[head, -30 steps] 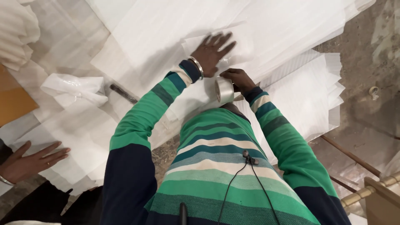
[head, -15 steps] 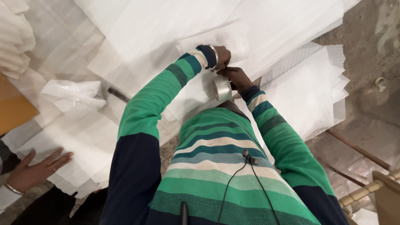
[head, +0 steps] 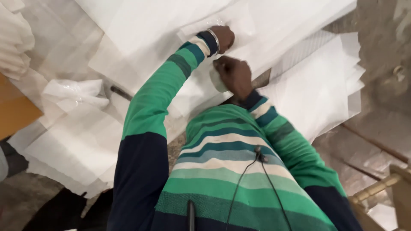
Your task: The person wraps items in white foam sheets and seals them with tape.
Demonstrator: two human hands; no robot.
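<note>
pale tape roll (head: pixel 217 80) under right hand (head: pixel 234 76)

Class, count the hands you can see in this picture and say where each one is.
2. The left hand presses on the white sheets; the right hand grips a tape roll just below. Others may be hidden.

Sweater (head: pixel 231 171): green, teal and cream stripes, navy upper sleeves and hem, navy cuffs. Metal bangle (head: pixel 214 39) on left wrist. Black clip mic (head: pixel 258 155) with thin black cable on chest.
</note>
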